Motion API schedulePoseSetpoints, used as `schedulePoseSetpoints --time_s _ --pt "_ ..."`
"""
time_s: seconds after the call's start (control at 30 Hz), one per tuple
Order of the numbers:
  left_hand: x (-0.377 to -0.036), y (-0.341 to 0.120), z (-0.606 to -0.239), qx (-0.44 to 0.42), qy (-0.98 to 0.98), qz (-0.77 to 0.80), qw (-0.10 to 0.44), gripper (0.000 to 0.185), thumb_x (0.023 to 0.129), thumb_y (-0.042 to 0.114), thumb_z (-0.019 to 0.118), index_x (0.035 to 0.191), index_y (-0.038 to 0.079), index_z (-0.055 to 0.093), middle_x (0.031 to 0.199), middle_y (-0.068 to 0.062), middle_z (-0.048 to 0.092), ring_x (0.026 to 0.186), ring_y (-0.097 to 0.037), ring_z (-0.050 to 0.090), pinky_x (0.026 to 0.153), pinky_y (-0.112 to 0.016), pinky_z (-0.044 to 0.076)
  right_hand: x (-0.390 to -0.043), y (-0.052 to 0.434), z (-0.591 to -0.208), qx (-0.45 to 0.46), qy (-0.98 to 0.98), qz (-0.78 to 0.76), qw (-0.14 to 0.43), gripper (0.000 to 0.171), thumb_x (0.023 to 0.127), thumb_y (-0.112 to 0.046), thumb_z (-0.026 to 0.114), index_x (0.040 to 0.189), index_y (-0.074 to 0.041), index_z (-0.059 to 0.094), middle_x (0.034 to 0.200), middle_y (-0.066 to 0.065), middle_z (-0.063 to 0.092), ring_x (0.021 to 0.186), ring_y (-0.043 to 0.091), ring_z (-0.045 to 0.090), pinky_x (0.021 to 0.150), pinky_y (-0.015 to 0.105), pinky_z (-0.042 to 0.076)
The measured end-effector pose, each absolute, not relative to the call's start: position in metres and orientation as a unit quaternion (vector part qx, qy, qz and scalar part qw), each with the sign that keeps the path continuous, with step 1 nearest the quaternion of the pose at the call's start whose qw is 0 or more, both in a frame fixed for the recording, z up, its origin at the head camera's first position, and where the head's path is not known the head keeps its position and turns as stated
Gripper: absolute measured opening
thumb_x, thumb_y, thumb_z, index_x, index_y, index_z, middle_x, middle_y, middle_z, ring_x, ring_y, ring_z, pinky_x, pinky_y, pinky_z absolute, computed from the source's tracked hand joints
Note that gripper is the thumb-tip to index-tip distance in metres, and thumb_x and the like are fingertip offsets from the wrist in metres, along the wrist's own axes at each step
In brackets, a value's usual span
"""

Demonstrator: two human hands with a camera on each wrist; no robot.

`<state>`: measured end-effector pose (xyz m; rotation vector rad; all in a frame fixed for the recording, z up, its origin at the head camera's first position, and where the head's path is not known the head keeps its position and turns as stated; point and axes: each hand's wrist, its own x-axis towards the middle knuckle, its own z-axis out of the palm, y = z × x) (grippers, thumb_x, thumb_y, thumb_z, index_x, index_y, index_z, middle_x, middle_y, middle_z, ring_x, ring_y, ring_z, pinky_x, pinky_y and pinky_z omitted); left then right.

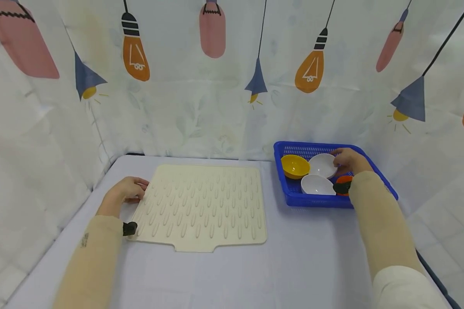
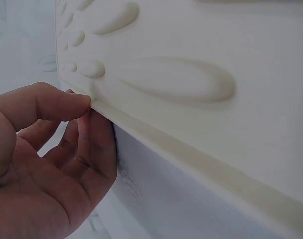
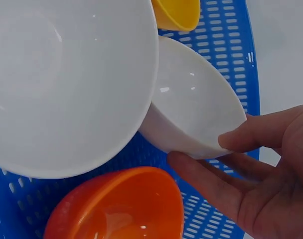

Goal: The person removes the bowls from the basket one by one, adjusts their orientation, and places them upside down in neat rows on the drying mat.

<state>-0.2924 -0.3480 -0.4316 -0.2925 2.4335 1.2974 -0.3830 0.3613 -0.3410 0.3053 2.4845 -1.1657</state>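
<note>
My left hand (image 1: 125, 192) is at the left edge of a cream mat (image 1: 201, 206) with raised oval bumps. In the left wrist view, the thumb and fingers (image 2: 74, 107) pinch the mat's thin rim. My right hand (image 1: 348, 161) reaches into a blue basket (image 1: 317, 201) at the right. It grips the rim of the back white bowl (image 3: 201, 94), thumb inside and fingers beneath, and that bowl is tilted. Another white bowl (image 1: 317, 185) stands in front of it. A yellow bowl (image 1: 295, 166) sits at left and an orange bowl (image 3: 136, 204) nearest the right wrist, partly hidden in the head view.
Both objects rest on a white-covered table (image 1: 232, 279). A patterned curtain (image 1: 216, 120) rises behind the table and along its sides. The basket stands close to the back right, with its slotted walls around the bowls.
</note>
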Motion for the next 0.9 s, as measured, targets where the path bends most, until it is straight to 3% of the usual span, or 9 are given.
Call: schedulePoseSetpoints --time_s 0.63,0.9 --pt "-0.29 -0.344 -0.431 -0.108 0.866 0.453 0.182 0.068 0.083 -0.012 0.06 0.147 -0.012 0.039 0.129 -0.023 0.051 0.096 -0.023 0.057 0.075 -0.033 0.056 -0.381 0.384 -0.334 0.097 0.872 -0.446 0.175 0.07 0.097 0.007 0.048 0.158 0.009 0.015 0.149 0.043 0.026 0.111 0.054 0.059 0.094 0.057 0.052" --pt "-0.292 -0.345 -0.431 -0.103 0.864 0.459 0.177 0.067 0.084 -0.011 0.06 0.147 -0.013 0.039 0.126 -0.021 0.054 0.089 -0.019 0.059 0.073 -0.032 0.056 -0.377 0.388 -0.325 0.082 0.871 -0.452 0.174 0.068 0.101 0.002 0.047 0.16 0.006 0.015 0.15 0.043 0.026 0.103 0.048 0.064 0.095 0.054 0.052"
